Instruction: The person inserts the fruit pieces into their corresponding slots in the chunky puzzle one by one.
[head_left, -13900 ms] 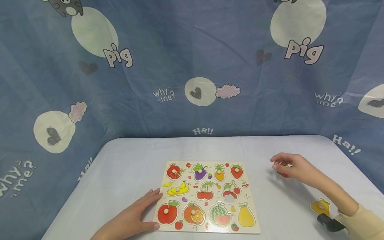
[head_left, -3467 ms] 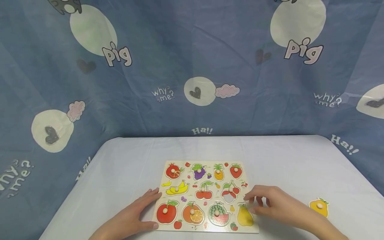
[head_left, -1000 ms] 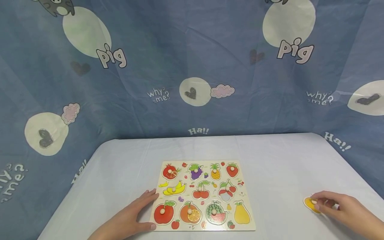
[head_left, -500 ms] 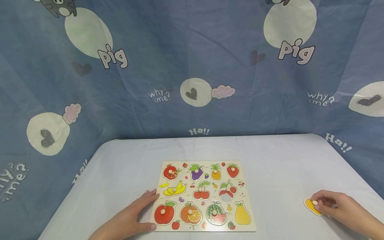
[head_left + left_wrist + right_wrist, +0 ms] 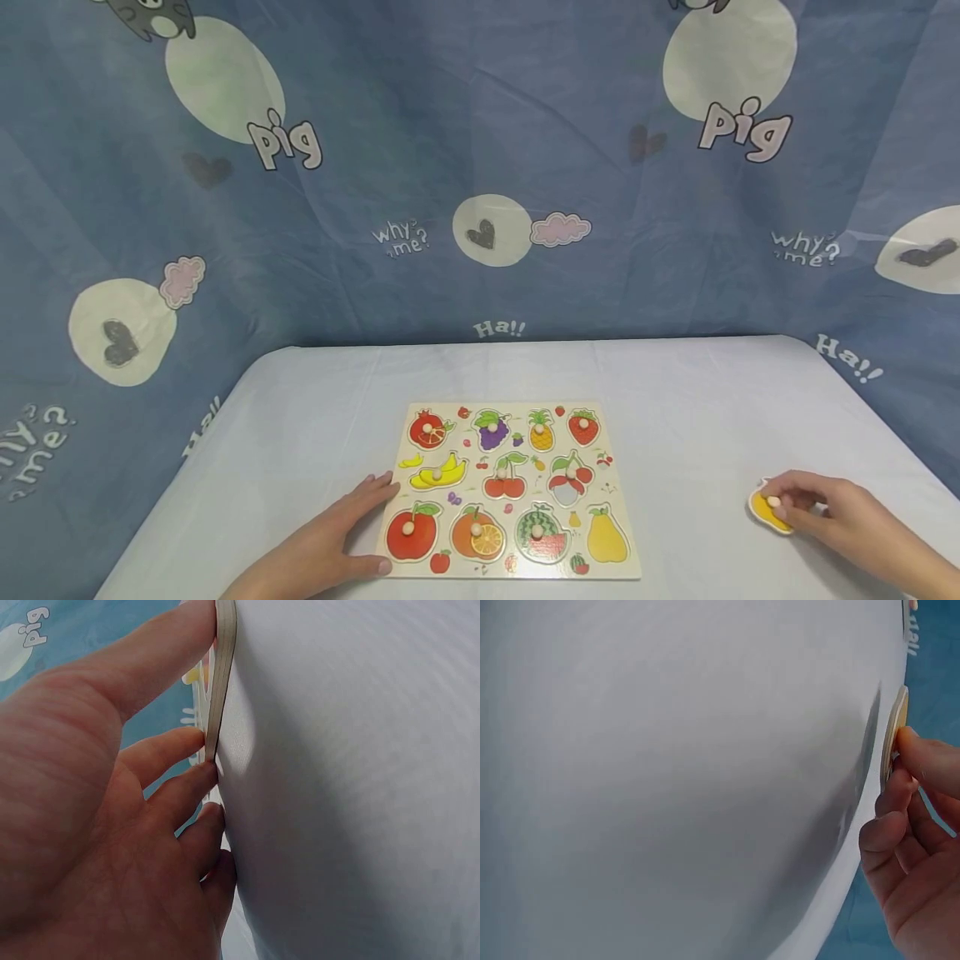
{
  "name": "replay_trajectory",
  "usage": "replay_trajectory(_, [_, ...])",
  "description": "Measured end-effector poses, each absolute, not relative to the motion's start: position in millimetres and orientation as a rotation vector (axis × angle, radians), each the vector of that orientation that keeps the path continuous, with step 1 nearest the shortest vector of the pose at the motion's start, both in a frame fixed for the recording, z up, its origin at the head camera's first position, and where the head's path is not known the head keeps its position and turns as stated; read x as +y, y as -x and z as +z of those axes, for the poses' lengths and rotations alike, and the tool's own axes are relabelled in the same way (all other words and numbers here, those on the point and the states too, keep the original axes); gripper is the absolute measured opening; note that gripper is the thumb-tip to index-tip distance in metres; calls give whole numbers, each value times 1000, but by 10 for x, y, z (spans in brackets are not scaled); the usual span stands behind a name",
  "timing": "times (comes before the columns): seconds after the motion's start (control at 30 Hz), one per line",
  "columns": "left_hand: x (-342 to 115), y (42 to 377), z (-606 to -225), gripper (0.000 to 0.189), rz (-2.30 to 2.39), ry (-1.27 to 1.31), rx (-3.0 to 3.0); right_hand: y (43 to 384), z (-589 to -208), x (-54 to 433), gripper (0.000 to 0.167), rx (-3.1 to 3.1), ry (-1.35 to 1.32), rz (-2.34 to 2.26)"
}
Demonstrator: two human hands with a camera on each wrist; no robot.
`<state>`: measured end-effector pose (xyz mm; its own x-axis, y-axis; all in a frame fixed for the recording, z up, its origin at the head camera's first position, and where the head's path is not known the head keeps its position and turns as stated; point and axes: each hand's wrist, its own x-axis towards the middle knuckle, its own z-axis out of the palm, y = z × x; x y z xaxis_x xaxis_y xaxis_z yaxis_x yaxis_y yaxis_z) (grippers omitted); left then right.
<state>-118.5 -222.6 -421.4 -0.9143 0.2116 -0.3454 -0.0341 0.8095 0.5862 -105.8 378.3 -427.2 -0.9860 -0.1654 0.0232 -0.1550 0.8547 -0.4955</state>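
Note:
My right hand [image 5: 821, 512] pinches a yellow pear puzzle piece [image 5: 767, 510] by its small round knob, out to the right of the board. In the right wrist view the pear piece [image 5: 892, 742] is tilted on edge between thumb and fingers, with a shadow on the cloth beside it. The wooden fruit puzzle board [image 5: 633, 571] lies flat, most of its fruits bearing knobs; the printed pear at its lower right has none. My left hand [image 5: 322, 537] rests at the board's left edge, fingers extended. Up close, the thumb and fingertips of that hand [image 5: 142, 825] touch the board's side.
A white cloth [image 5: 690, 400] covers the table. Behind and to the left hangs a blue printed curtain [image 5: 375, 292] with "pig" lettering.
Earlier, the right hand held a red piece and the watermelon recess lacked a knob; now a knobbed watermelon sits there. The pear piece, previously lying at right, is gripped and has shifted slightly left.

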Motion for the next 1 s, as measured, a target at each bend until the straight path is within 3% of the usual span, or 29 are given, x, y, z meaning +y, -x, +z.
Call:
replay_trajectory(0.33, [-2237,1193,-4226,96,853,-160,2587,1062,-4236,3585,15,2967,333,-893])
replay_trajectory(0.8, [-2247,1200,-4244,97,858,-172,2585,1083,-4231,3368,29,3006,703,-1107])
replay_trajectory(1.0, [-2226,1201,-4240,97,844,-126,2595,1100,-4197,3278,25,2960,704,-1076])
